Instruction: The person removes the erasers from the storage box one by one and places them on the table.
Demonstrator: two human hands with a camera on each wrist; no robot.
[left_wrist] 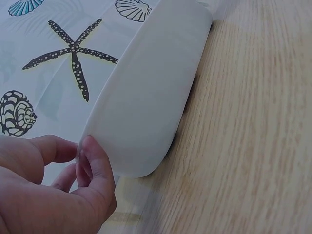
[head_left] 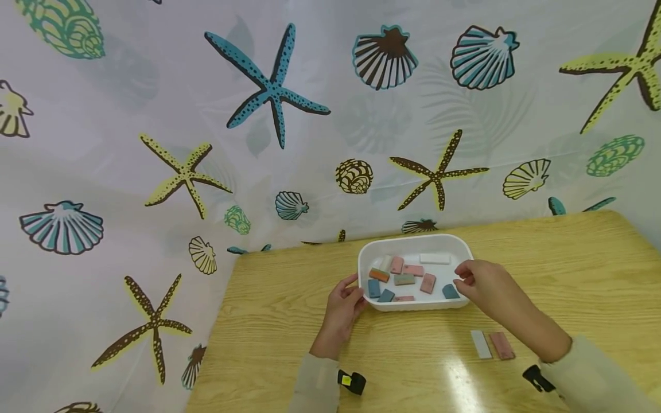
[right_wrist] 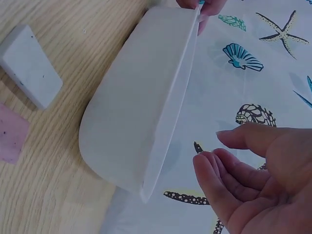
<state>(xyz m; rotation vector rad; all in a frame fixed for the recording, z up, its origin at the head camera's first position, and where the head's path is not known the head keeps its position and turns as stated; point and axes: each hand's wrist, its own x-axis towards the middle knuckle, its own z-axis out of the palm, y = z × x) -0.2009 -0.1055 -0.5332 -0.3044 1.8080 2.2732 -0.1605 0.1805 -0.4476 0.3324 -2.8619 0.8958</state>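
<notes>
A white plastic tub [head_left: 419, 306] stands on the table with several small block erasers inside, among them a blue eraser [head_left: 450, 291], a pink eraser [head_left: 427, 283], an orange eraser [head_left: 379, 275] and a white eraser [head_left: 435, 258]. At its left end, my left hand [head_left: 342, 310] pinches the rim between thumb and fingers. My right hand [head_left: 490, 289] hovers by the right rim, above the blue eraser. In the right wrist view its fingers [right_wrist: 207, 178] are loosely bent, apart from the tub, with nothing between them.
On the table in front of the tub lie another white eraser [head_left: 481, 344] and a pink eraser [head_left: 502, 345], side by side. Behind the table hangs a curtain [head_left: 320, 132] printed with shells and starfish. The wooden table [head_left: 279, 332] extends to both sides.
</notes>
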